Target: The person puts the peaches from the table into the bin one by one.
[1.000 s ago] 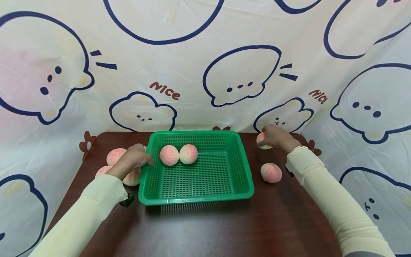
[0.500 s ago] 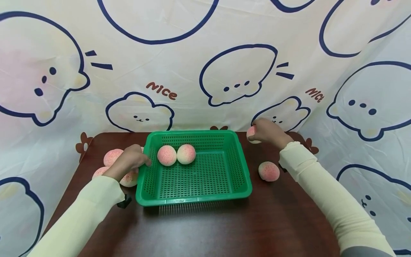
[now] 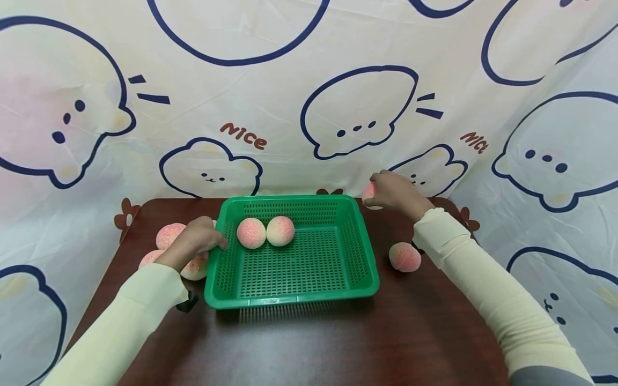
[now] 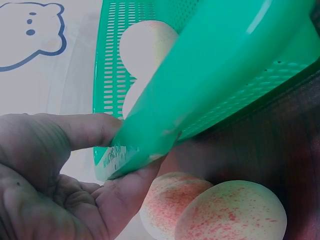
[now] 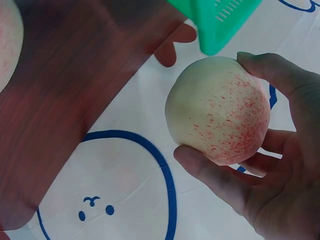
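My left hand (image 3: 195, 241) pinches the left rim of a green plastic basket (image 3: 289, 298); the left wrist view shows thumb and fingers on either side of that rim. Two pink-and-cream peaches, a left one (image 3: 251, 233) and a right one (image 3: 280, 231), touch each other inside the basket, toward its back left. Beyond the basket's back right corner, my right hand (image 3: 398, 193) holds another peach (image 5: 217, 111) between thumb and fingers, raised off the table. Below that hand, one more peach (image 3: 404, 257) lies on the table right of the basket.
Several peaches, among them a rear one (image 3: 170, 236) and a nearer one (image 3: 195, 268), lie left of the basket, partly hidden by my left hand. The dark wooden table (image 3: 309, 348) ends at a printed cloth (image 3: 285, 107) behind it.
My right hand has moved left and slightly up with its peach, closer to the basket's back right corner. The left hand stays on the rim; the view has shifted slightly.
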